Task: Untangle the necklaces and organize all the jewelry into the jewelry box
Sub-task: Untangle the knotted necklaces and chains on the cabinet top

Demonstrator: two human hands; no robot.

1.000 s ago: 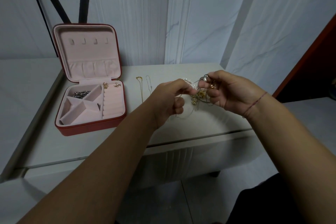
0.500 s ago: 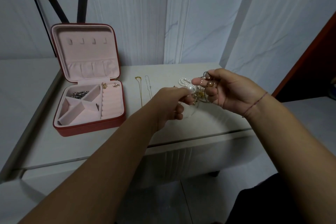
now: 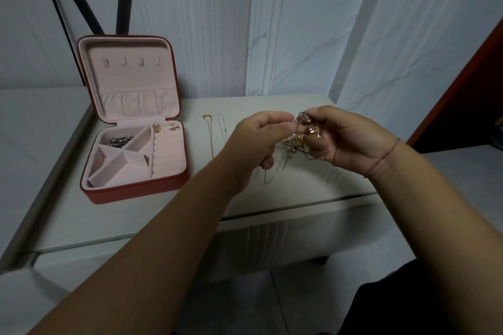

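Observation:
Above the white table (image 3: pixel 163 212), both my hands work a tangled bunch of necklaces (image 3: pixel 295 141). My right hand (image 3: pixel 345 141) grips the bunch with curled fingers. My left hand (image 3: pixel 255 141) pinches a strand of it at the fingertips. Thin chain loops hang below toward the tabletop. A gold necklace (image 3: pixel 210 133) and a silver necklace (image 3: pixel 221 128) lie straight on the table, left of my hands. The red jewelry box (image 3: pixel 136 187) stands open at the left, pink inside, holding a dark metal piece (image 3: pixel 119 141) and two small earrings (image 3: pixel 164 127).
The box lid leans upright against the wall. Black stand legs (image 3: pixel 81 8) rise behind it. The table's front edge runs below my forearms, with a fluted drawer front under it. A dark red panel (image 3: pixel 462 95) stands at the right.
My left hand has risen back up to the right hand's fingertips and taken a new pinch on the tangle. The pearl strand seen earlier is hidden behind my hands.

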